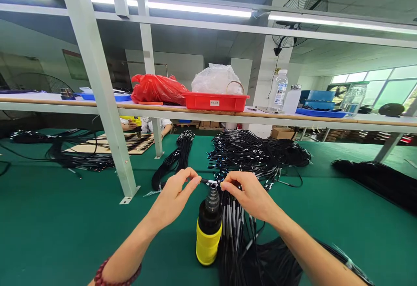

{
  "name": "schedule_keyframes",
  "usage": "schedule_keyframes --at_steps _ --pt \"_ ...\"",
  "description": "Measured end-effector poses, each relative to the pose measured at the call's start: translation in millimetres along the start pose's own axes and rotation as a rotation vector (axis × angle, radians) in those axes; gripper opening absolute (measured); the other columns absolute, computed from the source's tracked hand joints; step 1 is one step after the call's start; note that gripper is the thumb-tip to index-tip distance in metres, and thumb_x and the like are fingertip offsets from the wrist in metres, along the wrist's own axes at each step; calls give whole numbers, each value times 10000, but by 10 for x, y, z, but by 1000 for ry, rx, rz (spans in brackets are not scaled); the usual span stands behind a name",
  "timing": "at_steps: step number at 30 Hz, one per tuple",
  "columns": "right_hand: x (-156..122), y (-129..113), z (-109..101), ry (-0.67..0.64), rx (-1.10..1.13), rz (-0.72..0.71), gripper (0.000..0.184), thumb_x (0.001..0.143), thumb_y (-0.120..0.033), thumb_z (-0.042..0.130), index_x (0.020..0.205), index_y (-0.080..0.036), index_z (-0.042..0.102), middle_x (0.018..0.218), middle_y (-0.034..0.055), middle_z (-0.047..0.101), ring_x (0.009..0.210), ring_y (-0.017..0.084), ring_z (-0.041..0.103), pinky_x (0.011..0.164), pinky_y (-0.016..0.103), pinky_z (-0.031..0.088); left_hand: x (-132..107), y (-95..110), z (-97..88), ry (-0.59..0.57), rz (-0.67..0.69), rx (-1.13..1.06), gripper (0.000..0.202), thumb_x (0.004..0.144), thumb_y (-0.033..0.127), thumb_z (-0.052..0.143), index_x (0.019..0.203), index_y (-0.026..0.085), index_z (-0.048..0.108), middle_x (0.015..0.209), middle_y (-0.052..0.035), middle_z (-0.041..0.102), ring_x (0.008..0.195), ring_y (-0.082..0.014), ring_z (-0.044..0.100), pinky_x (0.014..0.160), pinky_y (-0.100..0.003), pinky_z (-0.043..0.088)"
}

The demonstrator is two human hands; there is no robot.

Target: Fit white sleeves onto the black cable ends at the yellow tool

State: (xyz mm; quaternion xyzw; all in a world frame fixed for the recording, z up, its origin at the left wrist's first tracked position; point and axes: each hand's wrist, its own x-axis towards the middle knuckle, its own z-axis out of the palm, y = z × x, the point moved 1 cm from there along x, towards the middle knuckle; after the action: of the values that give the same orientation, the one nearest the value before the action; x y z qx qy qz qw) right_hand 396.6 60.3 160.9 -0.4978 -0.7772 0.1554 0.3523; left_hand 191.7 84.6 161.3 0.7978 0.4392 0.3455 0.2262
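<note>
Between my two hands a black cable (205,181) with a short white sleeve (213,182) is stretched level. My left hand (176,194) pinches its left end between thumb and fingertips. On the other side my right hand (250,195) pinches it just right of the white sleeve. Right below the sleeve is the metal nozzle of a yellow and black heat gun (208,238), which stands upright, nozzle up. I cannot tell whether nozzle and sleeve touch. A bundle of black cables with grey sleeves (233,229) lies beside the heat gun, partly under my right arm.
Behind my hands lie a large pile of black cables (257,149) and a smaller bundle (177,155). More cables lie left (84,157) and right (374,179). A white post (112,116) and a shelf with a red bin (216,102) cross the bench. A co-worker's hand (128,125) shows beyond.
</note>
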Motion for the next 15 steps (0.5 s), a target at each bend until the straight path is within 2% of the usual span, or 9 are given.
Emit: schedule_keyframes --at_steps 3,5,11,15 --pt "-13 -29 -9 -48 -19 -21 374 961 -304 412 675 -185 623 600 -32 581 565 106 461 567 238 302 -7 7 -1 12 5 36 460 962 454 296 601 205 433 618 29 456 621 -153 439 613 -272 329" --pt "-15 -33 -15 -47 -8 -26 376 962 -304 407 668 -182 607 599 -32 572 563 105 453 568 237 303 -16 6 -7 5 4 40 473 961 457 307 582 201 430 603 31 451 613 -149 432 609 -272 321" --pt "4 35 -4 23 84 25 213 880 -266 539 704 -166 606 687 -5 624 645 127 520 597 235 363 -23 -5 13 -14 29 -18 246 935 416 417 815 219 504 805 26 525 713 -153 446 640 -263 366" --pt "7 70 1 86 55 41 251 880 -299 528 694 -171 637 655 -4 631 620 133 526 569 245 361 -27 -36 49 18 20 10 224 953 399 374 907 228 511 889 7 557 806 -169 490 710 -284 388"
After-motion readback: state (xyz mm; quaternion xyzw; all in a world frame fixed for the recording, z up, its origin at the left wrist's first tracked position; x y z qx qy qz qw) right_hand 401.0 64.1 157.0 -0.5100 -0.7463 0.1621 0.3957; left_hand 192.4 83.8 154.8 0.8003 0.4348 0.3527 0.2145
